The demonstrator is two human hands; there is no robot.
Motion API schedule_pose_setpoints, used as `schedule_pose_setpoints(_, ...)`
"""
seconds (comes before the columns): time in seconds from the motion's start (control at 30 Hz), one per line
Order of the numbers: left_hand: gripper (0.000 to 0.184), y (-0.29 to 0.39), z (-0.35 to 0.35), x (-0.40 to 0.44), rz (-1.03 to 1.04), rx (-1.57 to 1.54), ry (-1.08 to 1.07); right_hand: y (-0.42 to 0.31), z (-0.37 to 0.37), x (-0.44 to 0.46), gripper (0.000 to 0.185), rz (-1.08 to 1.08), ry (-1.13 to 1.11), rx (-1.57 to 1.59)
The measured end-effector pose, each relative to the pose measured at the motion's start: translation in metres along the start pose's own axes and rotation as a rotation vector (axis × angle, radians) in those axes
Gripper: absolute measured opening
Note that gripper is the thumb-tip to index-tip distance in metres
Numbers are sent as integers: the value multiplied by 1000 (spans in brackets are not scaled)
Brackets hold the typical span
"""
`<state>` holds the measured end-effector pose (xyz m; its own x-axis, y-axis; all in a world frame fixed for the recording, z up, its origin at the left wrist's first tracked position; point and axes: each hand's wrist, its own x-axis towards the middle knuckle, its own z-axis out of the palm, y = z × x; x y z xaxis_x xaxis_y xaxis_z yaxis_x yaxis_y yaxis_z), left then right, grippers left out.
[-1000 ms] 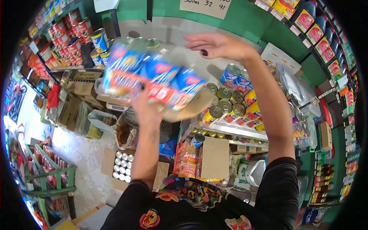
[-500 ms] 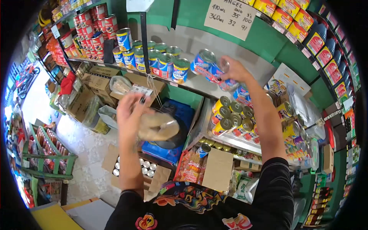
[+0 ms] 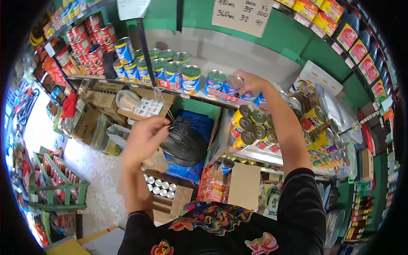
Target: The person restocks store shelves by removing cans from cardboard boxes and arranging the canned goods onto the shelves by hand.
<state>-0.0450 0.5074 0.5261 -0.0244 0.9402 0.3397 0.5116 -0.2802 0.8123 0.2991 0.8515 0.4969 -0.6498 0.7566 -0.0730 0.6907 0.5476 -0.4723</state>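
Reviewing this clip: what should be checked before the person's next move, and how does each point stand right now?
1. Right hand on the blue can pack: ok.
2. Pack's visible cans upright: ok.
3. Pack apart from the can row beside it: ok, a narrow gap shows.
4. Pack's far end seated on the shelf: cannot tell, the hand partly covers it.
5. Left hand clear of the pack: ok.
6. Left hand's grip on the tan item: cannot tell.

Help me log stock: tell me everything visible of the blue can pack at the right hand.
The can pack shows blue, metallic-looking cans with silvery tops and a red printed band across their lower fronts. It stands roughly upright on the shelf. The right hand touches its upper part, hiding some.
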Motion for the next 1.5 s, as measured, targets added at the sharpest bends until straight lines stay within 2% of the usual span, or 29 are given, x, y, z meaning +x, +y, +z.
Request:
schedule_pose_setpoints(0.03,28,6,13,18,64,119,-105,17,-9,2,109,-31,19,65)
schedule_pose_setpoints(0.07,34,16,26,34,61,161,-111,20,-29,-7,111,29,28,56)
schedule_pose_setpoints(0.1,40,26,39,51,57,206,-116,11,-47,-25,109,163,-61,-71)
schedule_pose_setpoints(0.17,41,29,70,86,318,354,-15,-7,-84,-54,107,421,-237,-329)
schedule_pose_setpoints(0.2,45,27,86,107,334,384,-34,59,-73,-51,98,409,-146,-382)
schedule_pose_setpoints(0.27,53,23,124,148,384,465,-94,36,-69,-75,92,442,-299,-388)
schedule_pose_setpoints(0.33,62,19,157,184,441,581,-160,14,-52,-89,82,500,-174,-415)
schedule_pose_setpoints(0.43,75,-3,187,223,424,745,-295,25,-46,-92,79,472,-199,-406)
schedule_pose_setpoints(0.53,80,2,193,243,241,829,-515,44,-37,-85,77,444,-224,-390)
schedule_pose_setpoints(0.57,76,1,196,248,278,792,-501,50,-38,-91,66,409,-173,-404)
schedule_pose_setpoints(0.63,69,-11,196,246,313,732,-473,17,-38,-106,46,307,-87,-425)
schedule_pose_setpoints(0.77,52,-11,196,245,288,724,-471,16,-35,-100,52,355,-158,-436)
schedule_pose_setpoints(0.8,51,-8,196,243,288,705,-468,36,-28,-89,52,197,-222,-590)
schedule_pose_setpoints(0.83,49,-8,195,243,291,687,-463,32,-27,-93,51,241,-174,-488)
schedule_pose_setpoints(0.9,52,-20,199,247,318,668,-436,19,-34,-106,48,337,-76,-285)
schedule_pose_setpoints(1.13,68,-18,198,245,276,683,-429,5,-39,-115,43,342,-96,-283)
schedule_pose_setpoints(1.23,66,-16,196,243,262,678,-430,11,-36,-110,42,298,-117,-359)
schedule_pose_setpoints(1.33,66,-13,195,246,229,717,-506,6,-36,-117,42,353,-63,-256)
schedule_pose_setpoints(1.43,64,-15,195,246,248,698,-487,9,-34,-117,39,340,-45,-281)
schedule_pose_setpoints(1.5,61,-21,196,247,258,682,-465,8,-37,-112,66,426,-172,-274)
